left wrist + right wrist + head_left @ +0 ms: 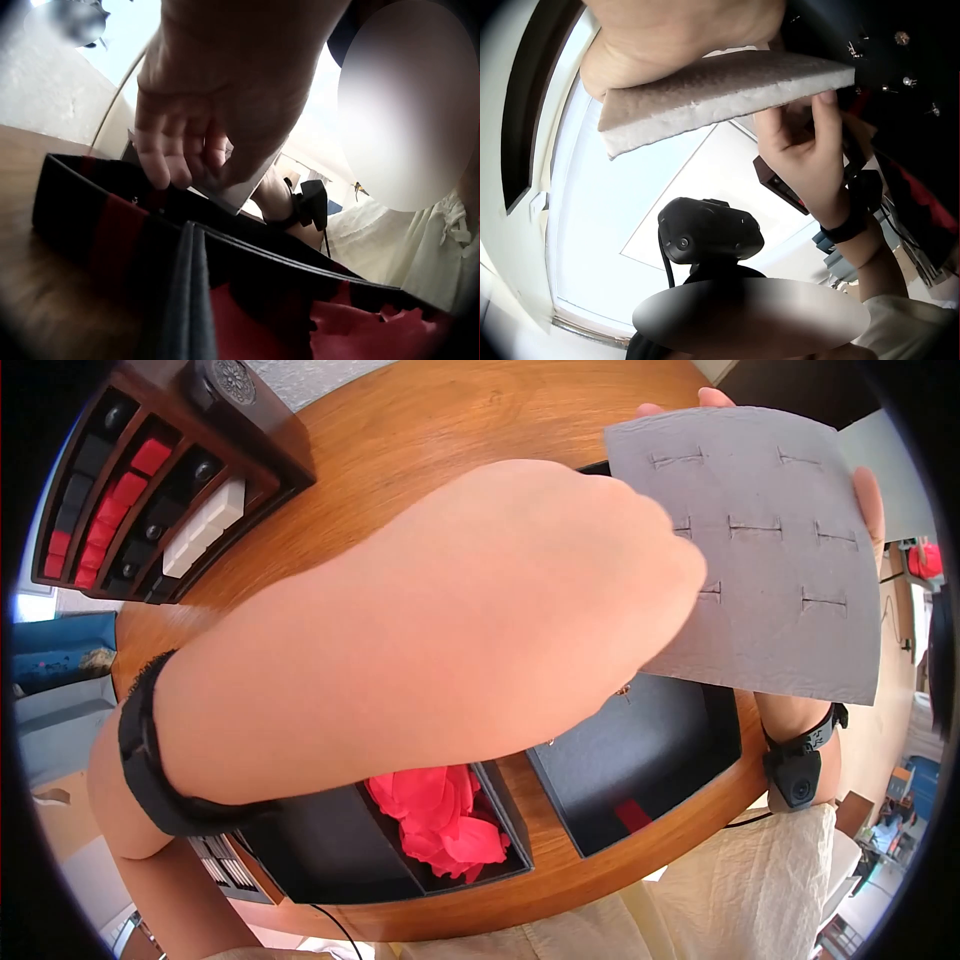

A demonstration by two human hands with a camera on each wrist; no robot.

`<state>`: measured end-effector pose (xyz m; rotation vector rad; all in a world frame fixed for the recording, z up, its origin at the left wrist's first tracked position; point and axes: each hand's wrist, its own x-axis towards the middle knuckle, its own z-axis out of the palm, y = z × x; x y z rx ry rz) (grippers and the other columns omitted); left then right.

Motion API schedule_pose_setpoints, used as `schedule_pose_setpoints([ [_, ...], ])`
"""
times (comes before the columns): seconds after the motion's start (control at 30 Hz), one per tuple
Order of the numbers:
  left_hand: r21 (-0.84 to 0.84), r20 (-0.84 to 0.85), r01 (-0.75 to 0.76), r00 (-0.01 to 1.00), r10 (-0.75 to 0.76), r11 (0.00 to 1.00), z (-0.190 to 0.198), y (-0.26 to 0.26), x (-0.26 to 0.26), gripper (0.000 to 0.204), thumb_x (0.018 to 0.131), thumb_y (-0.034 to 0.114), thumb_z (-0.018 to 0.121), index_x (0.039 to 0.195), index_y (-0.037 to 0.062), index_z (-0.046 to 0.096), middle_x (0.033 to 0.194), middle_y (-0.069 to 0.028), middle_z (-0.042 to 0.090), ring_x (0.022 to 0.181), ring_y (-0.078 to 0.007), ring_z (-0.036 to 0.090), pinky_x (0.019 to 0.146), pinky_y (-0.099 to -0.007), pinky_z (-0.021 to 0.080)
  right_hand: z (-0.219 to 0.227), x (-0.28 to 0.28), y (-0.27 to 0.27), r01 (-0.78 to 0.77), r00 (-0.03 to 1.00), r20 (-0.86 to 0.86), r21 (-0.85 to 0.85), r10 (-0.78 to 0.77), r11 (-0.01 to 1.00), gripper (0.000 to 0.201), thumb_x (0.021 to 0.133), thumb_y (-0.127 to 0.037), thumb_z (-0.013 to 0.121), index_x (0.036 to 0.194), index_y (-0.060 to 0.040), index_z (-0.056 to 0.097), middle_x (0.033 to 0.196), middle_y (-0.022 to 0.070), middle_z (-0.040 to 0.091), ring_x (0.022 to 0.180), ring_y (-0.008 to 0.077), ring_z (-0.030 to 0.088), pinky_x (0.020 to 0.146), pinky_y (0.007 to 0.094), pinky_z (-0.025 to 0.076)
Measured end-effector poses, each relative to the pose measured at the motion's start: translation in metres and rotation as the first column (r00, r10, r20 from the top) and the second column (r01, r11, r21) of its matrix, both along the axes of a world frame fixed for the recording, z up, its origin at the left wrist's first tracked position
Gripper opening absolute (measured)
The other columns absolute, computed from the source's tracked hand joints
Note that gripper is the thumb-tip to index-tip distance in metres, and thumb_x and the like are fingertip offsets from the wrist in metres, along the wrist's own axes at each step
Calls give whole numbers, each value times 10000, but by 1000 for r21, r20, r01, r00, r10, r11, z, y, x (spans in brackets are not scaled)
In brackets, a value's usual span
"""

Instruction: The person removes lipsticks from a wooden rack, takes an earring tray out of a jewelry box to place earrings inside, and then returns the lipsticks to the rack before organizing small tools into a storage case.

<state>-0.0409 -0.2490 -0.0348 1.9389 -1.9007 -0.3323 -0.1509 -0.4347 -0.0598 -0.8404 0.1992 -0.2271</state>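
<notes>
A grey foam pad with several short slits is held tilted above a black box by my right hand. Its fingers show past the pad's top and right edges; in the right wrist view, the pad's white side shows below the palm. My left hand reaches across and covers the pad's left part, its fingers hidden from above. Bent fingers of the left hand are by the pad in the left wrist view. In the right wrist view, a fingertip of the left hand meets the pad's lower edge.
Small shiny pieces lie on a black surface. Red petal-like material fills part of another black box at the front. A dark wooden rack with red, black and white items stands at the back left of the wooden table.
</notes>
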Motion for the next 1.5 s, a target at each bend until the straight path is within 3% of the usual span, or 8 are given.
schedule_pose_setpoints([
  [0.1, 257, 15, -48, 999, 46, 965, 11, 11, 9, 156, 761, 53, 679, 797, 53, 527, 764, -96, 548, 725, -294, 578, 630, -379, 455, 3, -2, -1, 20, 1000, -16, 12, -19, 1000, 1017, 815, -775, 394, 1520, -59, 238, 1539, 285, 250, 1413, 410, 317, 1124, 552, 331],
  [0.27, 4, 186, -77, 980, 75, 997, 11, 32, 38, 24, 822, 30, 614, 833, 8, 613, 807, -135, 591, 746, -309, 602, 646, -362, 472, -3, -1, -22, -298, 932, 143, -217, 332, 930, 1008, 807, -803, 363, 1531, -113, 239, 1545, 236, 278, 1270, 456, 488, 1010, 508, 475],
  [0.6, 139, 408, -255, 895, 179, 957, 4, 39, 19, 219, 837, 18, 580, 1012, 36, 710, 894, -170, 564, 864, -330, 627, 723, -392, 495, -9, 2, -8, -235, 930, 234, -214, 283, 948, 990, 808, -800, 363, 1517, -116, 272, 1527, 216, 319, 1183, 470, 550, 957, 507, 511],
  [0.67, 200, 500, -289, 852, 156, 936, 1, 36, 11, 245, 815, 13, 594, 1017, 51, 727, 926, -167, 541, 869, -333, 625, 740, -397, 501, 5, 0, -7, -188, 979, 87, 29, 184, 982, 946, 825, -767, 383, 1495, -104, 314, 1509, 217, 347, 1160, 487, 552, 977, 534, 485],
  [1.03, 127, 209, -304, 939, 274, 944, 35, 78, 19, 295, 806, -25, 519, 1041, 46, 682, 917, -157, 578, 815, -354, 602, 711, -417, 476, 13, 9, -32, -243, 966, 118, 108, 230, 964, 798, 873, -629, 415, 1421, -49, 428, 1448, 260, 415, 1240, 430, 508, 1017, 588, 427],
  [1.23, 195, 217, -387, 913, 345, 901, 50, 116, 13, 219, 876, 41, 532, 1044, 33, 672, 940, -156, 596, 825, -358, 608, 710, -423, 479, 25, 19, -43, -443, 893, -70, 30, 444, 896, 546, 869, -294, 548, 1329, -7, 493, 1304, 209, 555, 1158, 296, 579, 945, 420, 500],
  [1.3, 199, 220, -408, 905, 366, 891, 50, 127, 12, 203, 892, 69, 543, 1048, 33, 668, 944, -156, 599, 832, -358, 610, 715, -424, 482, 27, 19, -37, -335, 931, -321, -567, 172, 753, 492, 834, -133, 600, 1294, 10, 498, 1247, 150, 587, 1087, 214, 603, 944, 349, 500],
  [1.5, 229, 267, -400, 903, 337, 888, 46, 146, 11, 185, 917, 151, 572, 1035, 37, 656, 922, -151, 609, 859, -347, 612, 732, -425, 486, 63, 2, -9, -287, 955, -286, -840, 74, 460, 486, 836, -9, 560, 1318, -25, 496, 1177, 85, 611, 1010, 133, 590, 882, 288, 485],
])
